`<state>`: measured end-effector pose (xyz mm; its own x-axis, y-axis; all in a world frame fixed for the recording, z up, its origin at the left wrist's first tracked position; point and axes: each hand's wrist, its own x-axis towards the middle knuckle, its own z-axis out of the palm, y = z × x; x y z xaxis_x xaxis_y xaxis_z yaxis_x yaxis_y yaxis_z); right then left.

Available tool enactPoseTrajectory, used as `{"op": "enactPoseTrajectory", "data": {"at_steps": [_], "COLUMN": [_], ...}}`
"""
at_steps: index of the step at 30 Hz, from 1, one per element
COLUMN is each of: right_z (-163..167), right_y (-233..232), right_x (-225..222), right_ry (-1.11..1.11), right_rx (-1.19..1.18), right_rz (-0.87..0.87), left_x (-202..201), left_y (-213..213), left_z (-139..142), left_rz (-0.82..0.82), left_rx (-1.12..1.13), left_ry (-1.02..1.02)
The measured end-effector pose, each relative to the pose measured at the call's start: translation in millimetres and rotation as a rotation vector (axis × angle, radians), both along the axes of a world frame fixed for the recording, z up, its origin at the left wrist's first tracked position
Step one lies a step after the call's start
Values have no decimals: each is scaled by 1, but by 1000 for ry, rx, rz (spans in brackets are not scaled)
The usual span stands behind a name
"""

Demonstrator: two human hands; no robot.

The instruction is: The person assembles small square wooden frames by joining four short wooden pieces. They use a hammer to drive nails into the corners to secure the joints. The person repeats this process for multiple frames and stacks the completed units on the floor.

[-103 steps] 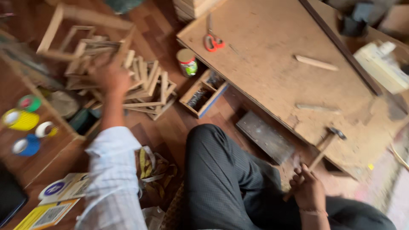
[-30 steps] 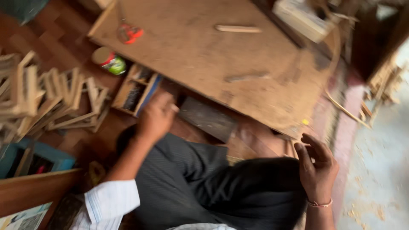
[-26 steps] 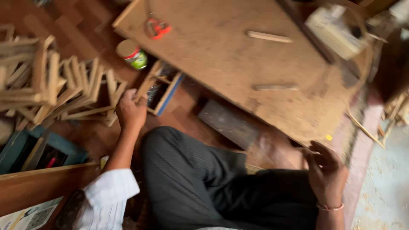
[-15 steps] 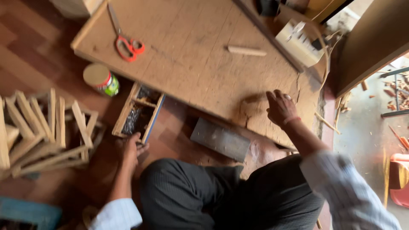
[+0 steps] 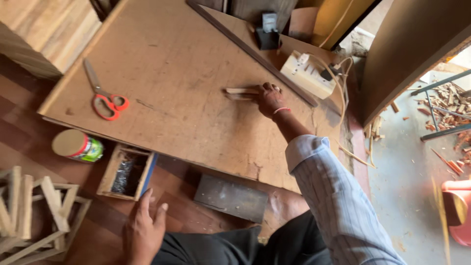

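My right hand (image 5: 270, 99) reaches far across the brown board (image 5: 186, 88) and closes on small wooden sticks (image 5: 241, 93) lying on it. Resting flat on the wooden floor beside my knee is my left hand (image 5: 143, 233), fingers spread and holding nothing. Just above that hand sits a small wooden box of nails (image 5: 126, 172).
Orange-handled scissors (image 5: 104, 98) lie on the board's left part. A tin can (image 5: 77, 145) lies on the floor beside the nail box. Stacked wooden frames (image 5: 34, 211) are at the lower left, a dark block (image 5: 230, 197) under the board edge, a white power strip (image 5: 307, 73) at the far side.
My right hand has stretched forward from the board's near edge to the sticks farther up. My left hand has settled on the floor below the nail box. The view has tilted forward.
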<state>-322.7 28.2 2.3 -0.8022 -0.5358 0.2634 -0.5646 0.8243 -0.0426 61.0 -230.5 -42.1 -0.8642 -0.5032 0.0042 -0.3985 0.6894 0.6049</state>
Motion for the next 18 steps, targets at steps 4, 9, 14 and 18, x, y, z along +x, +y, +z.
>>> {"op": "enactPoseTrajectory", "data": {"at_steps": [4, 9, 14, 18], "right_z": [5, -9, -23, -12], "right_y": [40, 144, 169, 133], "right_x": [10, 72, 96, 94], "right_ry": [-320, -129, -263, -323], "right_rx": [218, -145, -527, -270], "right_rz": [-125, -83, -256, -290], "left_x": [-11, -5, 0, 1], "left_y": [3, 12, 29, 40], "left_z": [-10, -13, 2, 15], "left_rz": [-69, -72, -100, -86], "left_rx": [15, 28, -59, -114], "left_ry": [-102, -181, -171, -215]}}
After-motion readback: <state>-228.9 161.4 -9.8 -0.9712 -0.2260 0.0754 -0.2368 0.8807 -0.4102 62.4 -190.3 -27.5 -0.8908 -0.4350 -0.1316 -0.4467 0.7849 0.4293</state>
